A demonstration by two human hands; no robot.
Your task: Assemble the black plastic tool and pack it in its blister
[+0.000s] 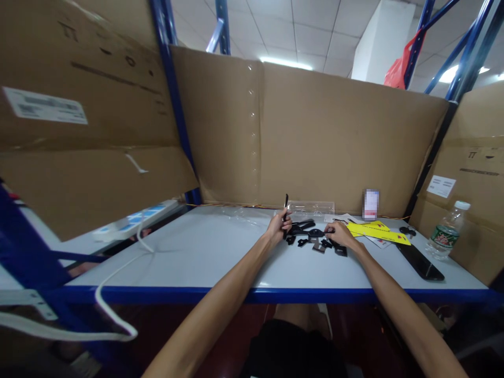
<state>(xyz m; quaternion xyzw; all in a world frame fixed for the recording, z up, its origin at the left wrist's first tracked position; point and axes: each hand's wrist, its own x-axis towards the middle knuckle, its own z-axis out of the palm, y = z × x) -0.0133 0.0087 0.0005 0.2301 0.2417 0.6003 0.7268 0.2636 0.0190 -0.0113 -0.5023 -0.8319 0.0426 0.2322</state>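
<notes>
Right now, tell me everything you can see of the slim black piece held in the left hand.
The slim black piece is a narrow, flat-looking strip, dark and probably plastic, though too small to be sure. It stands nearly upright, its top end free above the left hand, whose fingers close round its lower part. It sits over the pale tabletop, just left of the scattered small black parts and in front of the cardboard wall. Only the left hand touches it.

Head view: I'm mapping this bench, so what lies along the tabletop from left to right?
White power strip → left hand holding a thin black strip → right hand on small black parts → yellow paper sheet → clear plastic water bottle.
</notes>
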